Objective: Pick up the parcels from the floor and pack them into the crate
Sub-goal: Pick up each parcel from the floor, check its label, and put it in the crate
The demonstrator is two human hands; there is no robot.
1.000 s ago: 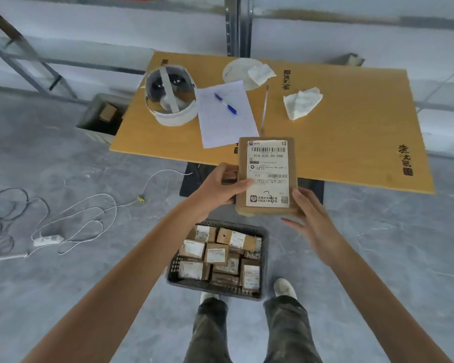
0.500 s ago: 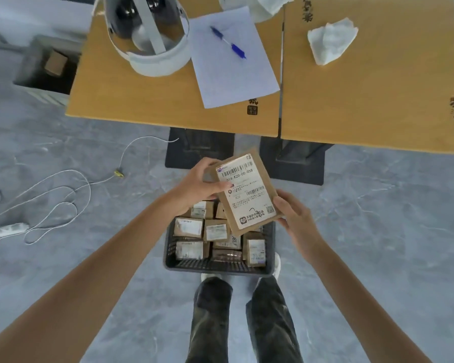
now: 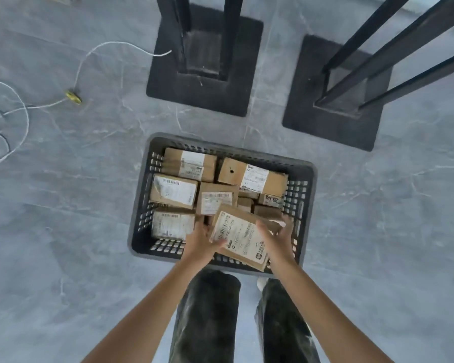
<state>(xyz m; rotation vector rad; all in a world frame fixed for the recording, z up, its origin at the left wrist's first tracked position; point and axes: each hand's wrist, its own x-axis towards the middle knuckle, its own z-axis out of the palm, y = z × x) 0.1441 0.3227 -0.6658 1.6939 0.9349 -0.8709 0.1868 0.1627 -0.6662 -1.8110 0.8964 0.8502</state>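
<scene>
Parcels [image 3: 173,189] of brown cardboard fill most of the dark grey plastic crate [image 3: 309,170], seen from the head camera looking straight down. The crate stands on the grey floor [image 3: 63,231], right in front of the person's feet. Most parcels in it lie flat with white labels facing up.

One more flat box, the held parcel [image 3: 243,238], is over the near right part of the crate, above the parcels inside. Its label faces up. Its long side runs on a slant, from far left to near right. The end with the big barcode points away from the person and to the left. The other end sticks out over the crate's near rim. I cannot tell if it touches the parcels under it.

The left hand [image 3: 199,239] grasps the held parcel's left edge, with the thumb lying on the label. The right hand [image 3: 278,239] grasps its right edge, thumb on top. Both arms are bare.

Past the crate, two black square stand bases [image 3: 205,95] sit on the floor, each with black posts going up. A white cable [image 3: 24,108] loops over the floor on the left, with a small yellow plug [image 3: 73,96] on it. One end of the cable reaches the left base. Dark trousers [image 3: 207,318] and a white shoe tip [image 3: 261,282] show at the bottom.
</scene>
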